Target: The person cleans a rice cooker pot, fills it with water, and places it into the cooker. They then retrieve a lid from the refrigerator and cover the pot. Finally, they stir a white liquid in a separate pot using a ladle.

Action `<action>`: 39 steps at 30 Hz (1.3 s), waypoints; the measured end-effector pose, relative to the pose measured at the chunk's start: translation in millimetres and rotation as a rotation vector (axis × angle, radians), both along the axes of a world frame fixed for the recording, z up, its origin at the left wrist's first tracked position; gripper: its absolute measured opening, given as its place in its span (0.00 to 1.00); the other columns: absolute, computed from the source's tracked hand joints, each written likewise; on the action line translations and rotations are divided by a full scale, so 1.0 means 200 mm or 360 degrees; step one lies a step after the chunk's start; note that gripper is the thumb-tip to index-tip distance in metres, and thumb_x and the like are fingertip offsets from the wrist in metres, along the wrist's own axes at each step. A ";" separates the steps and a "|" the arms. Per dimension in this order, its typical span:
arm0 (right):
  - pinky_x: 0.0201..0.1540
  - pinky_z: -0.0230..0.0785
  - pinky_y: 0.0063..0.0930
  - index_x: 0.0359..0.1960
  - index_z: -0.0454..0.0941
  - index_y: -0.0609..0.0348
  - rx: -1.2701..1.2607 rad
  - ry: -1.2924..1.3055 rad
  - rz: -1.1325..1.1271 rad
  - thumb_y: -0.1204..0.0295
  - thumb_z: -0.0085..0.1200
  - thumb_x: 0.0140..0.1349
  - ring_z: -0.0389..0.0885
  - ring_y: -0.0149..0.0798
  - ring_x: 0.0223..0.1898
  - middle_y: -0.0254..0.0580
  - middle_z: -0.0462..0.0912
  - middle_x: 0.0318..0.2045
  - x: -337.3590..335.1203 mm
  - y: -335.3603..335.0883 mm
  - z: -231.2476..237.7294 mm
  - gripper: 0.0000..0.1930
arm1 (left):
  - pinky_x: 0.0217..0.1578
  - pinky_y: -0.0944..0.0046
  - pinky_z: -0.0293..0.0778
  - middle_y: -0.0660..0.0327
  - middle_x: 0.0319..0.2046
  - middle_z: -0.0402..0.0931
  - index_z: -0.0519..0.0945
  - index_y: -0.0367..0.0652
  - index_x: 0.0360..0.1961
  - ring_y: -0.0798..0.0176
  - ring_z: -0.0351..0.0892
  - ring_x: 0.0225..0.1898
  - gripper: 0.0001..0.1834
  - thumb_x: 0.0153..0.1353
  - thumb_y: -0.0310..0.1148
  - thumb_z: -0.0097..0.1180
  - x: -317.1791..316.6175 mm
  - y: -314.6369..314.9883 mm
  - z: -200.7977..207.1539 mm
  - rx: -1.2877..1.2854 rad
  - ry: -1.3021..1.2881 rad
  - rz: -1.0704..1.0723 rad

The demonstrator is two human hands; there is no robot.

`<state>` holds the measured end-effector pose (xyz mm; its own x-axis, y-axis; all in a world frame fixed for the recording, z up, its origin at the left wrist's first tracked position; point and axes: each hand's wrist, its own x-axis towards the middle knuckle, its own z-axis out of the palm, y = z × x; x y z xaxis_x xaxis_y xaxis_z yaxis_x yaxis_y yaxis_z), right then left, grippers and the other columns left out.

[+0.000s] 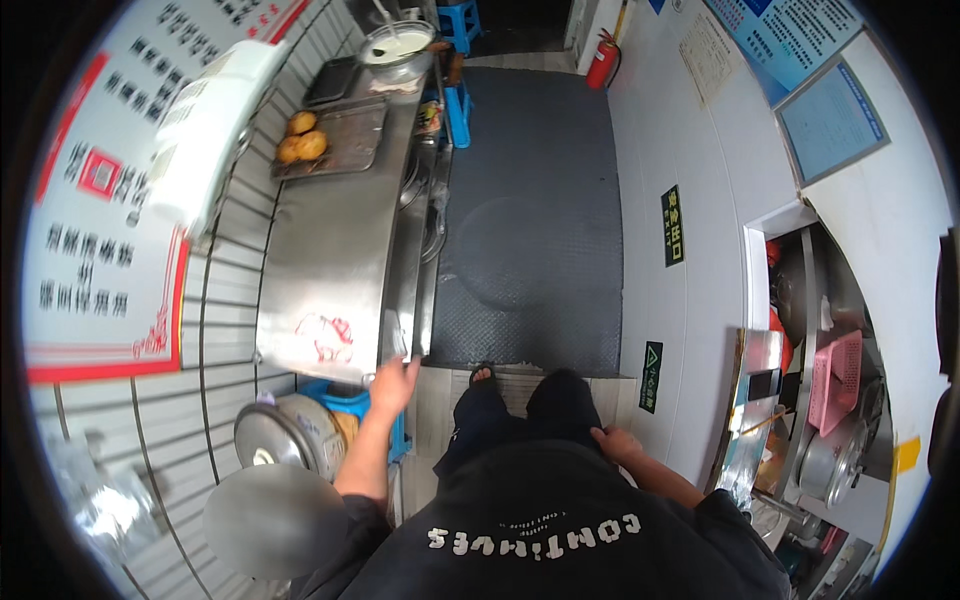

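Observation:
My left hand (393, 388) is at the near right corner of the steel worktable (330, 250), its fingers closed. From it a pale, flat, blade-like thing (396, 332) points away along the table's edge; its exact kind is unclear. Close to that hand, a red-printed, crumpled clear plastic bag (325, 338) lies on the tabletop. My right hand (618, 443) hangs low beside my dark trousers, against the thigh. Its fingertips are lost against the cloth, and nothing shows in it.
Farther along the table are a tray (350, 150) with round golden breads (303, 145) and a bowl of pale batter (395, 45). A lidded pot (275, 440) stands below left. Blue stools (457, 112) line the dark floor mat (540, 250). Shelves hold a pink basket (835, 380) at right.

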<state>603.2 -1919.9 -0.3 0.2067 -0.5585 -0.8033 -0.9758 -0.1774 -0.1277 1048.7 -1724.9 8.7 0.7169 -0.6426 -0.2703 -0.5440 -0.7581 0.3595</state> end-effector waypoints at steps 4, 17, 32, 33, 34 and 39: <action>0.50 0.69 0.53 0.45 0.78 0.59 0.0211 -0.0265 0.0069 0.47 0.43 0.68 0.78 0.61 0.47 0.58 0.81 0.43 0.16 -0.50 -0.11 0.26 | 0.36 0.57 0.76 0.55 0.26 0.83 0.79 0.42 0.53 0.51 0.83 0.31 0.22 0.65 0.45 0.55 0.29 -1.01 0.38 -0.0722 0.0607 0.0054; 0.49 0.72 0.45 0.43 0.79 0.56 0.0137 -0.0578 0.0180 0.50 0.42 0.70 0.80 0.52 0.44 0.49 0.81 0.42 1.74 -2.89 -0.89 0.22 | 0.21 0.66 0.73 0.55 0.27 0.81 0.77 0.32 0.46 0.64 0.78 0.21 0.18 0.66 0.39 0.55 0.51 -1.68 -0.80 -0.0428 0.1146 0.1448; 0.42 0.74 0.41 0.49 0.78 0.56 0.0077 -0.0645 0.0335 0.54 0.49 0.65 0.83 0.50 0.40 0.47 0.85 0.36 3.11 -4.99 -1.03 0.21 | 0.24 0.67 0.78 0.55 0.32 0.81 0.78 0.31 0.49 0.65 0.81 0.31 0.21 0.66 0.40 0.54 2.07 -4.15 -0.95 -0.0898 0.1077 0.1410; 0.43 0.73 0.42 0.51 0.77 0.55 0.0004 -0.0575 0.0593 0.55 0.48 0.65 0.82 0.51 0.42 0.48 0.84 0.38 3.19 -5.10 -1.01 0.20 | 0.23 0.67 0.77 0.55 0.30 0.81 0.77 0.31 0.49 0.66 0.81 0.29 0.21 0.66 0.40 0.54 2.08 -4.21 -0.95 -0.0908 0.1031 0.1517; 0.45 0.73 0.44 0.53 0.76 0.54 -0.0070 -0.0513 0.0859 0.56 0.48 0.66 0.82 0.52 0.44 0.49 0.84 0.40 3.32 -5.18 -1.02 0.20 | 0.23 0.67 0.77 0.55 0.31 0.82 0.77 0.31 0.49 0.66 0.81 0.29 0.21 0.67 0.41 0.54 2.10 -4.26 -0.97 -0.0897 0.0988 0.1574; 0.53 0.70 0.50 0.66 0.65 0.41 0.0181 -0.0780 0.1322 0.60 0.43 0.67 0.78 0.59 0.51 0.56 0.80 0.49 4.20 -5.37 -1.06 0.25 | 0.23 0.67 0.77 0.54 0.31 0.83 0.78 0.31 0.47 0.65 0.81 0.25 0.20 0.67 0.40 0.53 1.92 -4.44 -0.98 -0.0839 0.0876 0.2001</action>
<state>1442.5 -2993.2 -212.0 0.8260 -0.0079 -0.5636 -0.3794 -0.7472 -0.5457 1433.2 -2612.7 -187.9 0.7532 0.2038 -0.6255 0.6538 -0.3370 0.6775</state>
